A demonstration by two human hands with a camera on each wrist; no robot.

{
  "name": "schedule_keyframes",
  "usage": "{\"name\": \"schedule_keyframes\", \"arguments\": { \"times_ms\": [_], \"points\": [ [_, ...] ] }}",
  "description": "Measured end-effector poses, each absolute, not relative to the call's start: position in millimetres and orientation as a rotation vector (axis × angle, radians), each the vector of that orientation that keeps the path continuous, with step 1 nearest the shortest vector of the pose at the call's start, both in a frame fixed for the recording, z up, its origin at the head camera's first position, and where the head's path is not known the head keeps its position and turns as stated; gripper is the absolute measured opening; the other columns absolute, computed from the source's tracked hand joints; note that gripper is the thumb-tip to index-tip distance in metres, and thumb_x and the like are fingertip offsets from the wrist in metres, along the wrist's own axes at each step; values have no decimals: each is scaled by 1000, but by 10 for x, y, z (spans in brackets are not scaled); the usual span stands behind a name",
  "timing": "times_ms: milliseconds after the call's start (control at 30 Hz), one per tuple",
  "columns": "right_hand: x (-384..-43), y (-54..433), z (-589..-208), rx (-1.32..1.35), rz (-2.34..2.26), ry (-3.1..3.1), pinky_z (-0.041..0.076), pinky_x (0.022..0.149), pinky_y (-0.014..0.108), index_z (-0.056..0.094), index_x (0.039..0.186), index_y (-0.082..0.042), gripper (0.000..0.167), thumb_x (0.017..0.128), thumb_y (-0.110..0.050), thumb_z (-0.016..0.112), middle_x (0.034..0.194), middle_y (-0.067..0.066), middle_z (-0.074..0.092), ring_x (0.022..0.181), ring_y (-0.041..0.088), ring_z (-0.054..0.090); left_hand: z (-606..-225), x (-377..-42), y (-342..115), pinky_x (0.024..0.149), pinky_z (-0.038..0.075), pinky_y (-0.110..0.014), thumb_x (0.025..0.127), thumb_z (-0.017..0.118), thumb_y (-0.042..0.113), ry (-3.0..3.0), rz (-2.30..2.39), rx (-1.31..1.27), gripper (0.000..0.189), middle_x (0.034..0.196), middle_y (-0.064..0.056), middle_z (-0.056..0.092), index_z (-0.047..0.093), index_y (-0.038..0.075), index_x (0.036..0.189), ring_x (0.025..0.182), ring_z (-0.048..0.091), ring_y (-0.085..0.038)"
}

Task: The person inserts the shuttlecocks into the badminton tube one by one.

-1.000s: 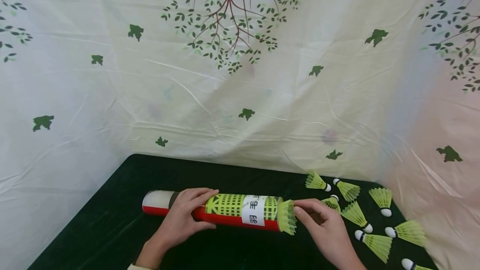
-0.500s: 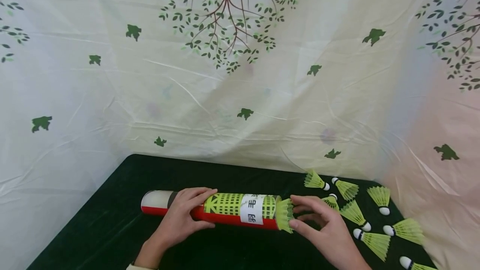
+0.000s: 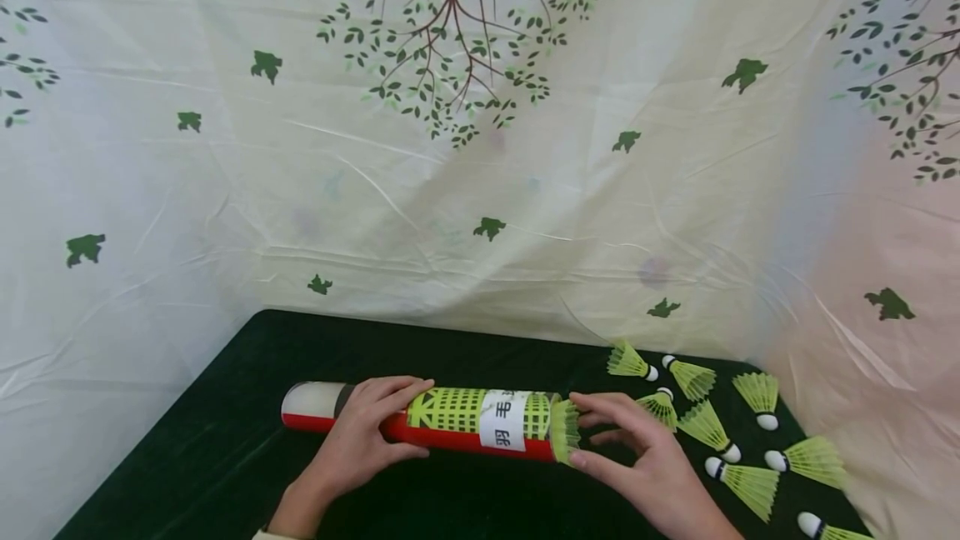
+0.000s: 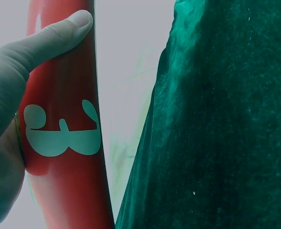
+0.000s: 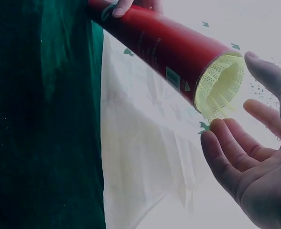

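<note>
A red, white and yellow-green shuttlecock tube (image 3: 465,438) lies sideways above the dark green cloth in the head view. My left hand (image 3: 367,427) grips it around the middle; in the left wrist view the thumb (image 4: 54,40) lies across the red tube (image 4: 64,181). The frilled skirt of a yellow-green shuttlecock (image 3: 564,432) sticks out a little from the tube's right end; its cork is hidden inside. At that skirt are the fingertips of my right hand (image 3: 645,452), thumb and fingers spread apart. The right wrist view shows the fingers nearly straight beside the shuttlecock skirt (image 5: 221,86).
Several loose yellow-green shuttlecocks with white corks, one of them a shuttlecock (image 3: 746,486) near my right hand, lie on the right side of the green-covered table (image 3: 187,440). A pale curtain (image 3: 412,190) with leaf prints hangs behind and at both sides.
The shuttlecock skirt has gone further left into the tube. My right hand has let go of its pinch on the rim, spread its fingers and followed leftward. The left hand stays put.
</note>
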State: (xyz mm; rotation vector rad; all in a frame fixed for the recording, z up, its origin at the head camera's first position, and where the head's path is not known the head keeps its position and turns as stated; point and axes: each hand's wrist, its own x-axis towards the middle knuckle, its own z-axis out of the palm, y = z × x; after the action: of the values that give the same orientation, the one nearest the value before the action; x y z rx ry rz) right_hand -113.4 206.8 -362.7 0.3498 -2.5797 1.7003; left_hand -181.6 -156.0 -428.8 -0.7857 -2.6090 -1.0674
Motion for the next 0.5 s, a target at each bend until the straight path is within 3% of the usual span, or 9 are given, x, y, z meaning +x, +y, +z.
{"name": "schedule_keyframes", "arguments": {
  "times_ms": [500],
  "points": [
    [-1176, 1967, -3642, 349, 1699, -2630, 53, 91, 38, 64, 132, -27, 52, 83, -25, 83, 128, 4, 57, 111, 28, 60, -4332, -1829, -1561, 100, 40, -54, 68, 93, 30, -2615, -1030, -796, 88, 137, 17, 53, 50, 46, 143, 122, 46, -13]
  ]
}}
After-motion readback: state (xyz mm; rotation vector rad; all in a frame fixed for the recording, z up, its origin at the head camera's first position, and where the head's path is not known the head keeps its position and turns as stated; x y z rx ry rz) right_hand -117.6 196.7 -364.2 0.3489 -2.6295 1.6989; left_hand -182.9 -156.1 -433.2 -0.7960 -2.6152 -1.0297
